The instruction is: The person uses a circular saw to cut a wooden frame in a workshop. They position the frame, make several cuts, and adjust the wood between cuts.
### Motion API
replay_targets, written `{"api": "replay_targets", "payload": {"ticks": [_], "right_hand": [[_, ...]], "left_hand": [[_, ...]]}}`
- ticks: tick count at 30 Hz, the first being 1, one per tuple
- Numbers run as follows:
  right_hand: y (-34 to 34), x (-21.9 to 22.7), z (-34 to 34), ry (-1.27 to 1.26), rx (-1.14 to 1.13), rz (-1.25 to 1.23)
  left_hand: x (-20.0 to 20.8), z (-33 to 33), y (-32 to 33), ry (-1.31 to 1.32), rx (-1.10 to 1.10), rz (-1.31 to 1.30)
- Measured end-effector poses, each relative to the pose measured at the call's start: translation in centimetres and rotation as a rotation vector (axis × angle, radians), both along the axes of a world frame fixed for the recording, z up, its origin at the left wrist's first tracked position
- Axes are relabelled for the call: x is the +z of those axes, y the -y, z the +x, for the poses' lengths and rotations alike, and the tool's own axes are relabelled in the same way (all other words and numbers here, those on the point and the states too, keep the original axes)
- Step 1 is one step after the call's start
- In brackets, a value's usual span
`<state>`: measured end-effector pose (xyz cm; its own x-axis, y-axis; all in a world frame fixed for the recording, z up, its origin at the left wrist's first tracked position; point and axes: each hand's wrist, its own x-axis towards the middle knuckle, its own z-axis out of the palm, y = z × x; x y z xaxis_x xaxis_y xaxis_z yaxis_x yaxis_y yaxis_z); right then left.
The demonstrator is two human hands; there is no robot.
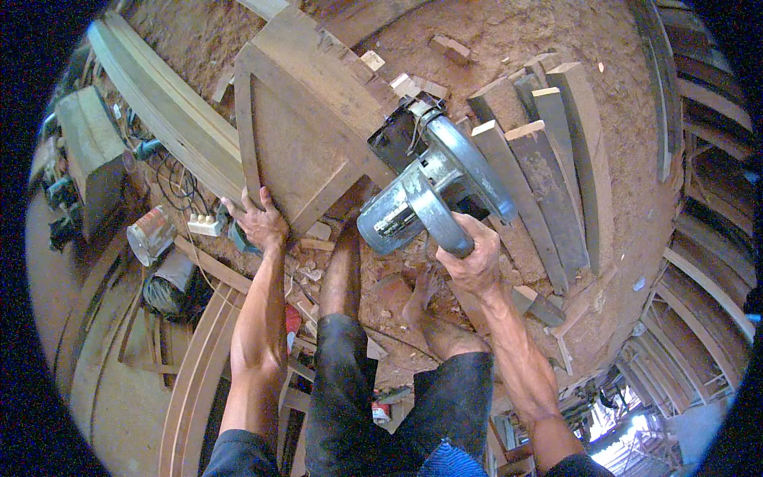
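Note:
My right hand (474,256) is wrapped round the handle of a blue-grey circular saw (389,213), which is tilted over the near right corner of a wooden bench-like block (298,95). The saw's blade is hidden from this angle. My left hand (261,225) lies with fingers spread at the block's near left edge, beside the end of a long pale wooden beam (171,103). I cannot tell how firmly it presses there. One bare leg stands close to the block's near side.
Several cut boards (548,179) lie on the sawdust-covered ground at the right. A white power strip (205,226), a paint-stained can (151,235) and a black bag (172,285) are at the left. Wood offcuts (450,49) are scattered about. More timber (707,262) lines the far right.

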<state>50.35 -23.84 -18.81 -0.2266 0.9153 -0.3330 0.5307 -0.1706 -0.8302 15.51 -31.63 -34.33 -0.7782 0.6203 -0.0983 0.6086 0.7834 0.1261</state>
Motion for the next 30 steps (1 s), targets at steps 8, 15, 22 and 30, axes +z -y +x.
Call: {"api": "replay_targets", "payload": {"ticks": [8, 15, 22, 30], "right_hand": [[-1.1, -0.8, 0.0, -0.035, 0.148, -0.132], [-1.6, -0.4, -0.3, -0.016, 0.168, -0.123], [-2.1, -0.7, -0.9, -0.052, 0.161, -0.177], [-2.3, -1.6, -0.8, 0.016, 0.163, -0.233]], "left_hand": [[0.0, 0.0, 0.0, 0.012, 0.016, -0.032], [0.4, 0.2, -0.2, 0.022, 0.022, -0.005], [0.4, 0.2, -0.1, 0.013, 0.008, -0.033], [0.2, 0.0, -0.1, 0.005, -0.015, -0.007]]}}
